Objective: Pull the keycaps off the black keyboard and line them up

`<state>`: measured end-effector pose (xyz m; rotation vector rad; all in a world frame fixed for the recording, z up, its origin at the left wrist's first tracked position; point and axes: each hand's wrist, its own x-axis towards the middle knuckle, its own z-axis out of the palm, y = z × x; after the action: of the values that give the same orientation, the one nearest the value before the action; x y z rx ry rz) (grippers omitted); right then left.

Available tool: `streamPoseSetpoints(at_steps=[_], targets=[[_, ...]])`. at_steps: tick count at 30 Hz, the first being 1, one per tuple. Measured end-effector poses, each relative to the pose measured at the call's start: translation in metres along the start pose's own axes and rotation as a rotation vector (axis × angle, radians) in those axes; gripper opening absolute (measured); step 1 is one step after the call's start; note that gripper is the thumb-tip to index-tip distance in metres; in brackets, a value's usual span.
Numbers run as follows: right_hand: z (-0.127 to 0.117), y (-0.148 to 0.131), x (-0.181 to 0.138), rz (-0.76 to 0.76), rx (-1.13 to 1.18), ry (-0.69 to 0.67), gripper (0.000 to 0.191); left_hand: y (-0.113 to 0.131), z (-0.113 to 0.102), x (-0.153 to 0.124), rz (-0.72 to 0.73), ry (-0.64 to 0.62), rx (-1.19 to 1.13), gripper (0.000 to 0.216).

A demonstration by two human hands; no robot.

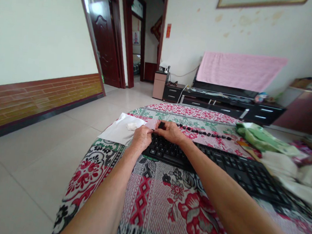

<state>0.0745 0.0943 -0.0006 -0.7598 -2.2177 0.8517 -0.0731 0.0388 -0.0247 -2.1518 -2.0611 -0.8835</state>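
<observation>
A black keyboard (219, 161) lies across the cloth-covered table, running from my hands toward the right. At its far left corner my left hand (143, 135) is closed, fingertips pressed together near the edge; what they hold, if anything, is hidden. My right hand (170, 132) is beside it over the upper left keys, thumb and fingers pinched, with a small black keycap (161, 125) showing at the fingertips. A line of loose black keycaps (195, 131) lies on the cloth behind the keyboard. Left of my hands, a white sheet (117, 130) bears a folded white tissue (131, 126).
A patterned cloth (175, 208) covers the round table. Green packaging (262, 138) and crumpled pale cloth (281, 168) lie at the right. Beyond are a low black cabinet (221, 110) and a pink towel (238, 70) over a screen. Tiled floor (32, 172) is at left.
</observation>
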Motion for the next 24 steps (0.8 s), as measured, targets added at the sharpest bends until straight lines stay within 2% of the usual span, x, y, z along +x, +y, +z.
streamPoseSetpoints(at_steps=[7,12,14,16,18,20,24], targets=[[0.006,0.013,-0.003,0.074,0.114,0.108,0.008,0.000,0.002,0.001,-0.017,-0.010,-0.010,0.028],[0.007,0.013,-0.003,0.142,0.358,0.159,0.019,-0.001,0.003,0.000,-0.019,0.015,-0.019,0.028],[0.002,0.013,0.000,0.169,0.428,0.236,0.022,-0.001,0.004,0.000,-0.019,0.019,-0.029,0.027],[-0.006,0.016,0.005,0.196,0.448,0.378,0.023,-0.001,0.004,0.001,-0.025,0.012,-0.043,0.026],[-0.015,0.023,0.011,0.215,0.393,0.518,0.022,-0.002,0.004,0.001,-0.029,0.010,-0.057,0.026],[-0.023,0.031,0.017,0.223,0.270,0.583,0.019,-0.002,0.005,0.001,-0.029,0.018,-0.069,0.025],[-0.028,0.045,0.022,0.260,0.006,0.564,0.013,-0.003,0.007,0.001,-0.027,0.036,-0.081,0.026]])
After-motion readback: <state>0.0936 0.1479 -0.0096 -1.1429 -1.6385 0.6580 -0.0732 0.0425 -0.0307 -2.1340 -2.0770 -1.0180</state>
